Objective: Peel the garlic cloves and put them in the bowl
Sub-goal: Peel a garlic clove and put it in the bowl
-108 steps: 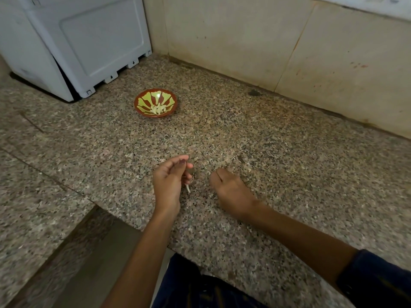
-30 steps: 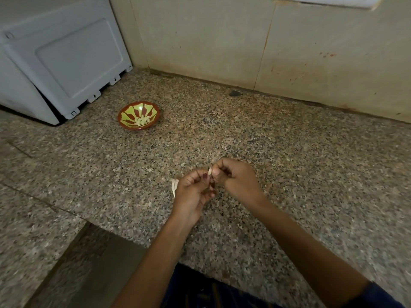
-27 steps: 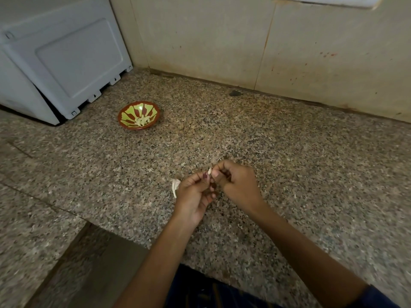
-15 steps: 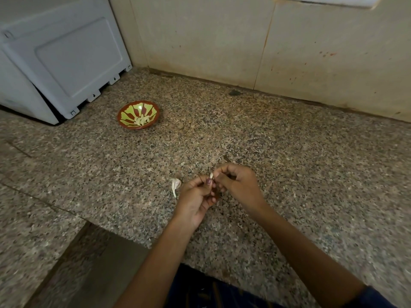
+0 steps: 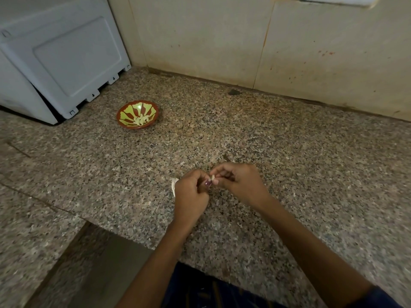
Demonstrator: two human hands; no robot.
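Your left hand (image 5: 191,194) and right hand (image 5: 241,184) meet above worktop (image 5: 289,152), fingers (image 5: 219,173) closed, pinching garlic clove (image 5: 214,178); bowl (image 5: 138,114) well apart, cloves inside

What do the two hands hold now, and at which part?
A garlic clove, pinched between the fingertips of the left hand and right hand; which part cannot be told.

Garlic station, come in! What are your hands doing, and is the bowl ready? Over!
Left hand and right hand both pinching one garlic clove, peeling. Bowl up left, peeled cloves inside. Loose peel beside left hand; path clear.
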